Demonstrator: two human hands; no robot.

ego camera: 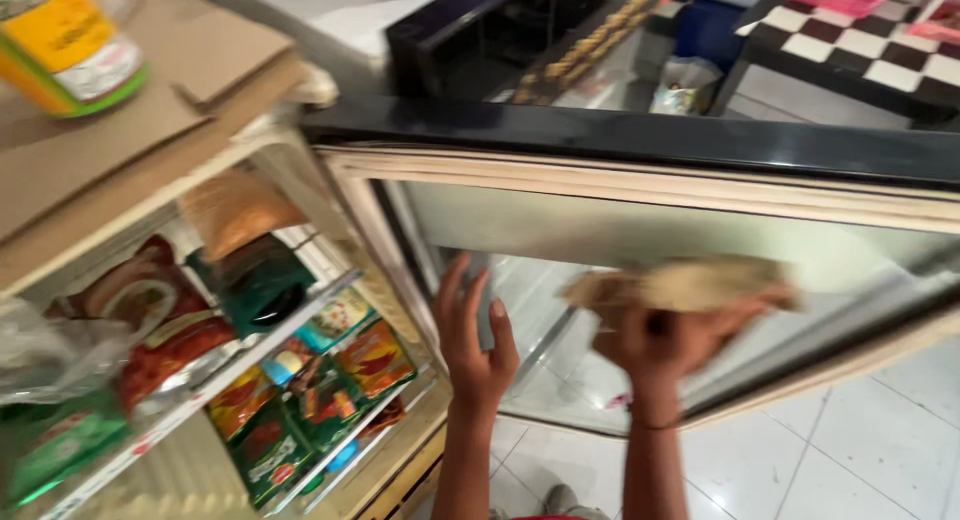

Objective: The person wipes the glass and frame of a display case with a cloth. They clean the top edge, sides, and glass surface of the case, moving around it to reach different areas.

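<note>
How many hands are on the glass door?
2: the left hand lies flat on the door near its hinge side; the right hand presses a cloth against the glass.

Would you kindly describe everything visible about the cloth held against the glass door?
The cloth is a beige, crumpled rag, blurred as it looks. The right hand grips it from below and presses it to the inner side of the open glass door. The left hand rests flat on the glass beside it, apart from the cloth.

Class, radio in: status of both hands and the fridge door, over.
Left hand flat on open glass door. Right hand pressing tan cloth on glass, blurred. Nothing in the way.
</note>
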